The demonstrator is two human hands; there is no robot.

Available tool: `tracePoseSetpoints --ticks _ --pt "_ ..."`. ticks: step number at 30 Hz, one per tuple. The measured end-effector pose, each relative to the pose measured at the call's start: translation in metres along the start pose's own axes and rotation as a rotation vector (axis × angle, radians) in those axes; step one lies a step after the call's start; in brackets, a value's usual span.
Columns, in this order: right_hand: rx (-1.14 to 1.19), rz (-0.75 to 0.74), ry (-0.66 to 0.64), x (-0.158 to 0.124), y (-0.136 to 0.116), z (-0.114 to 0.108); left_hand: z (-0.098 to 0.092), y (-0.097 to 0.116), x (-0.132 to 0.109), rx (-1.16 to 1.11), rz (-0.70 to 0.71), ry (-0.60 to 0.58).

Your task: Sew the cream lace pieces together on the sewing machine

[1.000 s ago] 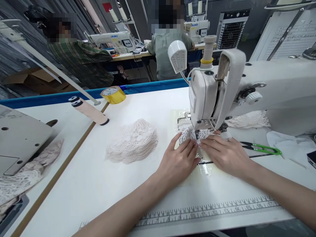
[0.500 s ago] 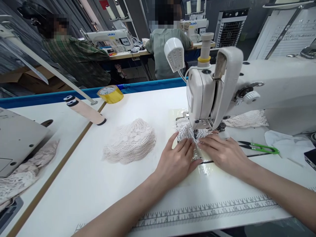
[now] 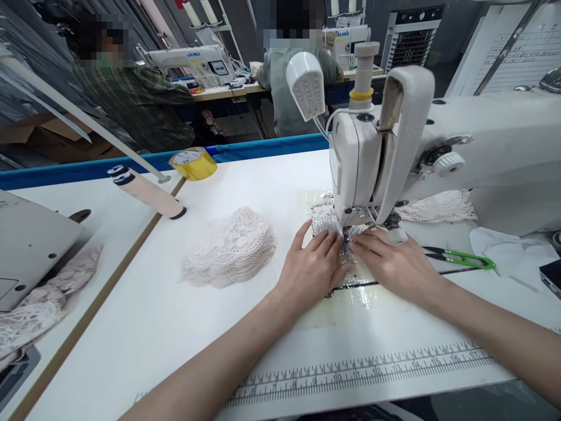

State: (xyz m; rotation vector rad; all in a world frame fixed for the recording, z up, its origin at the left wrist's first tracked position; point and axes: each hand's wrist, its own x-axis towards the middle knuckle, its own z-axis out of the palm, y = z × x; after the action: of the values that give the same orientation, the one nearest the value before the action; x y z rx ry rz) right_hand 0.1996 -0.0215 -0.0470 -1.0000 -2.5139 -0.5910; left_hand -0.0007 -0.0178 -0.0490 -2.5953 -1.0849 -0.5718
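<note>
A small piece of white lace lies under the head of a white sewing machine, at the needle. My left hand rests flat on the lace from the left, fingers stretched toward the presser foot. My right hand lies flat beside it on the right, fingertips at the needle area. Both hands press the lace down on the table; much of it is hidden beneath them. A heap of similar lace pieces sits left of my left hand.
Green thread snips and a white cloth lie right of my hand. More lace sits behind the machine. A yellow tape roll and a pink thread cone lie far left. A printed ruler runs along the near edge. Two people work beyond.
Both hands have slid a little forward toward the needle with the lace, which has fed further under the machine head. The view has shifted slightly.
</note>
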Motion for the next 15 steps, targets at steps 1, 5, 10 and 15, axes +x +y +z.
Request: tracePoseSetpoints --ticks 1,5,10,15 --pt "-0.002 -0.001 0.001 0.0 0.0 0.0 0.0 0.0 0.0 0.003 -0.001 0.001" --pt "-0.011 0.005 0.019 -0.003 0.004 -0.001 0.001 0.001 -0.001 0.016 -0.017 -0.012" --pt "-0.024 0.03 0.029 -0.009 0.01 -0.001 0.0 0.001 -0.002 0.014 -0.061 -0.051" --pt "-0.037 0.055 0.023 -0.009 0.013 -0.002 -0.003 0.001 -0.003 0.035 -0.143 -0.073"
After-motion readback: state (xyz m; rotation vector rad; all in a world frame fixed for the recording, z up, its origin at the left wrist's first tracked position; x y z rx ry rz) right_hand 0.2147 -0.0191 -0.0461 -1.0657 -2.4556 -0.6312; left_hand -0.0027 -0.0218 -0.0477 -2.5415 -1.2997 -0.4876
